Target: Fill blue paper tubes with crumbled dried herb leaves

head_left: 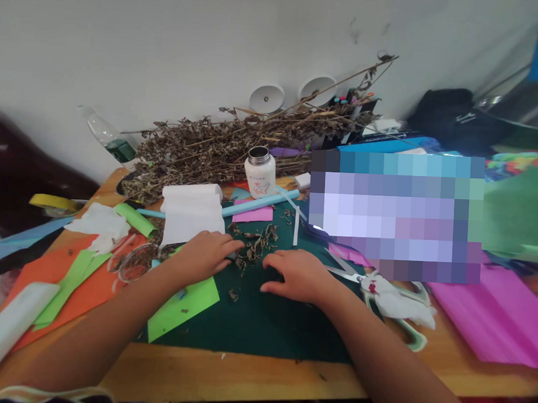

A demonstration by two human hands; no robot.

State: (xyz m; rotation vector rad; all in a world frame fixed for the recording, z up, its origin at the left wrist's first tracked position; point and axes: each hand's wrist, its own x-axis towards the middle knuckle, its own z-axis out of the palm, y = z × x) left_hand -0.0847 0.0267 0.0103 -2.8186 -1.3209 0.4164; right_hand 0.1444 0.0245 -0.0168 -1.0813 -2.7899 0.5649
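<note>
A small pile of dried leaves (pixel 259 244) lies on the dark green mat (pixel 263 326) between my two hands. At the left edge of the pile is my left hand (pixel 208 255), its fingers stretched out and the thumb a little apart. My right hand (pixel 295 275) curves toward the pile from the right, thumb and fingers apart with nothing between them. Light green paper (pixel 186 317) lies under my left forearm. Beyond my left hand stands a curled white paper (pixel 192 213). Scissors (pixel 348 273) lie with blades spread beside my right wrist, partly under a crumpled tissue (pixel 398 299).
A white open-topped bottle (pixel 260 174) stands behind the leaves, near a blue paper tube (pixel 260 204). Dried branches (pixel 200 142) are heaped along the wall. Orange paper (pixel 37 292) lies left, magenta paper (pixel 491 312) right. A blurred patch hides the right rear.
</note>
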